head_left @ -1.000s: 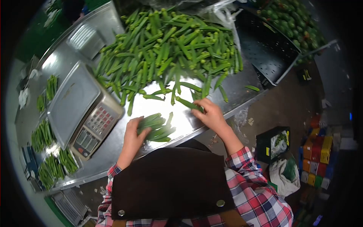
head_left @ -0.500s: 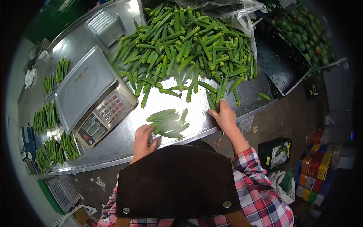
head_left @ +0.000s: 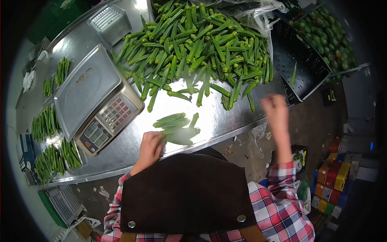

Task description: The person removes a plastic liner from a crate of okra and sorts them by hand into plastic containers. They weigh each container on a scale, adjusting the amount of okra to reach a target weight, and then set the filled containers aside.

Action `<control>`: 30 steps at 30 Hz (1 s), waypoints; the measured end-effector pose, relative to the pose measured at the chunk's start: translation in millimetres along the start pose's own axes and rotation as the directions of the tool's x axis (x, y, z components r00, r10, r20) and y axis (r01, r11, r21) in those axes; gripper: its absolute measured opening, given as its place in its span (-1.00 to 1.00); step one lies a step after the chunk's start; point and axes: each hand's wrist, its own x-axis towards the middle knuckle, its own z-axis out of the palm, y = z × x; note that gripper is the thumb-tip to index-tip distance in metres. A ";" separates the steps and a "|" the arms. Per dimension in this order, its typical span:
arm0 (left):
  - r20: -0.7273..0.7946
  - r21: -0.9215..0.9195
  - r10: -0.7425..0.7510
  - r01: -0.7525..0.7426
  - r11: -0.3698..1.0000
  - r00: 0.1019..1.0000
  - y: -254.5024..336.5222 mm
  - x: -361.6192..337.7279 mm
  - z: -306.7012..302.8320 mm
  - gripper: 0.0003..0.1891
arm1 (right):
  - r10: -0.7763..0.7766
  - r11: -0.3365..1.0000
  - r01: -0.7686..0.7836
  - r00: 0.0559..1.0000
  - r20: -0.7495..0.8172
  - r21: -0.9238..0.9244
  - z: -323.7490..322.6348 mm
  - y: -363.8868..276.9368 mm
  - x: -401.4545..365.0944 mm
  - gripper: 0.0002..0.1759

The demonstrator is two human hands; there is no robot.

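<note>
Okra bunch (head_left: 171,122) touching L hand (head_left: 150,147), grip half-open; R hand (head_left: 276,113) blurred, grip unclear.

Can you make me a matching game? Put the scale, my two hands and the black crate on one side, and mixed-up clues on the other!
Things:
1. Scale
2. Left hand
3. Right hand
4. Crate

Clues:
A. Looks blurry, out to the right of the small okra bunch
B. Black, with lots of little holes
C. Has rows of buttons, some of them red
D. At the left end of the small okra bunch

Right pairs: 1-C, 2-D, 3-A, 4-B
</note>
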 end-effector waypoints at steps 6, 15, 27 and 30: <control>0.032 0.039 0.087 -0.088 0.995 0.996 4.1 -15.1 -2.6 -0.56 | -0.096 0.995 0.076 0.780 0.618 0.058 105.2 -74.2 -68.6 -0.79; 0.065 0.197 0.086 -0.097 0.976 0.994 5.0 13.1 20.4 -0.49 | -0.724 0.665 0.722 0.563 0.398 0.189 128.0 -76.9 -32.0 -0.82; -0.163 -0.052 -0.130 0.123 0.991 0.978 6.3 -15.4 10.9 -0.52 | -0.696 0.716 0.608 0.586 0.414 0.344 97.2 -100.0 -46.0 -0.79; -0.043 0.084 0.048 -0.044 0.995 0.998 4.3 -16.5 15.5 -0.46 | -0.656 0.751 0.519 0.658 0.370 0.408 115.0 -104.6 -51.8 -0.79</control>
